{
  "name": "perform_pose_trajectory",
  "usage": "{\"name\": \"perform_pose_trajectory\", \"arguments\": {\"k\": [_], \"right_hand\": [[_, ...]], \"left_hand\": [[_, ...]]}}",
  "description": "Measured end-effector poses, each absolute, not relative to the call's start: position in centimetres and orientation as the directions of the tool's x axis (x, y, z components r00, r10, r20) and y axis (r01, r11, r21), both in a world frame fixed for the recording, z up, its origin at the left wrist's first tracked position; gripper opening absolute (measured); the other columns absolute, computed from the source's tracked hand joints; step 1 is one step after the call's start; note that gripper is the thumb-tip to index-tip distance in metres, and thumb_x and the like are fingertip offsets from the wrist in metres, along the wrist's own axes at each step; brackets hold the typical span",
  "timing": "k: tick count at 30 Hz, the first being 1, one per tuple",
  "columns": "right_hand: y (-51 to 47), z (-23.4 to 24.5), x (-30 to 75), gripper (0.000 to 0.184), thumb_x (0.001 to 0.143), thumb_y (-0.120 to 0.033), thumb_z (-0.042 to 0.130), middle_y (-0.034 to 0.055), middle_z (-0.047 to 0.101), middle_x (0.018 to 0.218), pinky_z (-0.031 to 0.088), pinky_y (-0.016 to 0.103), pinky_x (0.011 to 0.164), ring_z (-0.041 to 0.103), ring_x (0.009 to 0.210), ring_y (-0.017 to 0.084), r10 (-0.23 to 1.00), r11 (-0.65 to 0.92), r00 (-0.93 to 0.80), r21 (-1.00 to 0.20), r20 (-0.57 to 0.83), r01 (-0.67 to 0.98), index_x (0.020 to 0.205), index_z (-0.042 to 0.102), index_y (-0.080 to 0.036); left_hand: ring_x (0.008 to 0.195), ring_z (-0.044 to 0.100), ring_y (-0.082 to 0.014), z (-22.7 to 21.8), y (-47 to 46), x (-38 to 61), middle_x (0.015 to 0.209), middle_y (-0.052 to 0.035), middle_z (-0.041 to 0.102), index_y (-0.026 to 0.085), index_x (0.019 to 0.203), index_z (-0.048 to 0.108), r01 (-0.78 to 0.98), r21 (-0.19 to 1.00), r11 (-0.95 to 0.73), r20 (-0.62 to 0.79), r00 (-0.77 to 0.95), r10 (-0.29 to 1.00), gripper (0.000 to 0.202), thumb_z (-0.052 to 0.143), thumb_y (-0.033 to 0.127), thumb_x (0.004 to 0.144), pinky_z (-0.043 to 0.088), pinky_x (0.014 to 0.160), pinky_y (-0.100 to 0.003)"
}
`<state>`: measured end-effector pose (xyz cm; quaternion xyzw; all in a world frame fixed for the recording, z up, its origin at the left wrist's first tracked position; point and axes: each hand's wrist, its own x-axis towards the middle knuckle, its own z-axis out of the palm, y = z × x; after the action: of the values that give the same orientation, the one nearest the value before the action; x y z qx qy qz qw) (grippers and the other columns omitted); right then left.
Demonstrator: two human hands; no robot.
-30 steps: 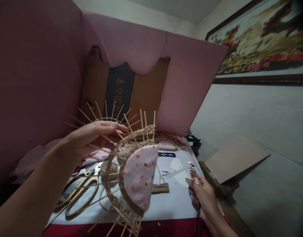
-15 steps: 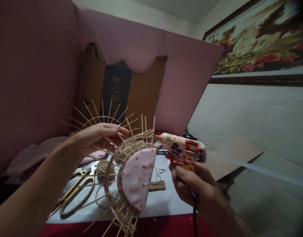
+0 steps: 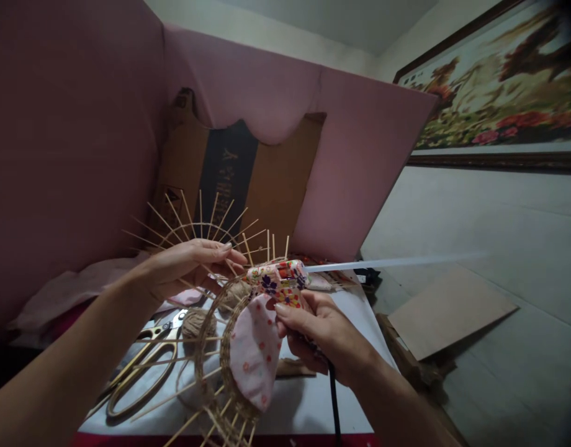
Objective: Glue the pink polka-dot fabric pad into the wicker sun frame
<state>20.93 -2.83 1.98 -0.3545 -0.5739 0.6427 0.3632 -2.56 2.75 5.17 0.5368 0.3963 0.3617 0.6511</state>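
My right hand (image 3: 323,332) is wrapped round the handle of a flower-patterned glue gun (image 3: 290,282), its nozzle end pointing left. A long pale glue stick (image 3: 383,264) juts out behind it, and a black cord hangs below. The gun is in front of the upper rim of a woven twine-and-stick piece (image 3: 226,347) that carries a half-round pink dotted fabric panel (image 3: 255,354). Bent fingers of my left hand (image 3: 197,267) hold this piece at its upper left, among the thin sticks. The gun hides where its nozzle meets the twine.
Gold-handled scissors (image 3: 146,372) lie at left beside a ball of twine (image 3: 198,326). Another twine ball (image 3: 234,297) sits behind the woven piece. A second stick fan (image 3: 202,217) stands before a cardboard sheet (image 3: 285,180). A brown strip (image 3: 295,367) lies on the white table (image 3: 332,397).
My right hand has carried the glue gun left, from beside the woven piece to in front of its upper rim. My left hand keeps its hold. The camera view has shifted slightly.
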Motion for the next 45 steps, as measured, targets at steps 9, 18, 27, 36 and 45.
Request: {"name": "perform_pose_trajectory", "arguments": {"k": [9,18,27,36,45], "right_hand": [[-2.3,2.0,21.0,0.03,0.078,-0.043,0.063,-0.0102,0.042,0.041,0.017,0.014,0.023,0.029,0.025,0.002,0.883,-0.081,-0.466,-0.997,-0.064,-0.017,0.067,0.052,-0.017],[-2.4,1.8,20.7,0.03,0.078,-0.044,0.063,-0.0097,0.045,0.045,0.018,0.014,0.024,0.029,0.027,0.002,0.871,-0.118,-0.487,-0.989,-0.061,-0.089,0.07,0.051,-0.018],[-2.6,2.0,20.6,0.03,0.081,-0.045,0.06,-0.0105,0.041,0.045,0.015,0.014,0.025,0.025,0.028,0.001,0.845,-0.193,-0.524,-0.975,-0.108,-0.111,0.07,0.052,-0.018],[-2.9,2.1,20.0,0.032,0.08,-0.045,0.06,-0.0102,0.034,0.045,0.012,0.015,0.028,0.021,0.032,0.002,0.831,-0.275,-0.534,-0.949,-0.154,-0.155,0.068,0.052,-0.017],[-2.8,1.9,20.3,0.031,0.077,-0.044,0.065,-0.0081,0.043,0.051,0.016,0.014,0.026,0.027,0.031,0.002,0.868,-0.18,-0.485,-0.976,-0.101,-0.119,0.071,0.052,-0.017]], "left_hand": [[0.077,0.066,-0.0211,5.0,2.8,-2.4,0.093,-0.0132,0.072,0.017,0.087,0.074,-0.034,0.987,0.158,-0.13,0.411,0.902,0.03,0.056,0.041,0.082,0.054,0.062,-0.028],[0.075,0.066,-0.022,5.2,2.5,-2.3,0.093,-0.014,0.072,0.016,0.089,0.074,-0.041,0.985,0.17,-0.139,0.406,0.903,0.031,0.056,0.04,0.082,0.054,0.059,-0.029],[0.076,0.066,-0.0223,5.2,2.6,-2.4,0.092,-0.0139,0.072,0.017,0.09,0.074,-0.042,0.985,0.168,-0.136,0.413,0.901,0.031,0.055,0.04,0.082,0.054,0.06,-0.03],[0.069,0.066,-0.0199,5.3,2.4,-2.3,0.093,-0.0128,0.072,0.016,0.09,0.074,-0.035,0.986,0.164,-0.136,0.406,0.904,0.032,0.054,0.04,0.084,0.053,0.056,-0.028],[0.074,0.066,-0.022,5.2,2.6,-2.6,0.091,-0.0141,0.072,0.014,0.091,0.073,-0.061,0.99,0.126,-0.085,0.457,0.886,0.033,0.054,0.039,0.084,0.055,0.058,-0.03]]}}
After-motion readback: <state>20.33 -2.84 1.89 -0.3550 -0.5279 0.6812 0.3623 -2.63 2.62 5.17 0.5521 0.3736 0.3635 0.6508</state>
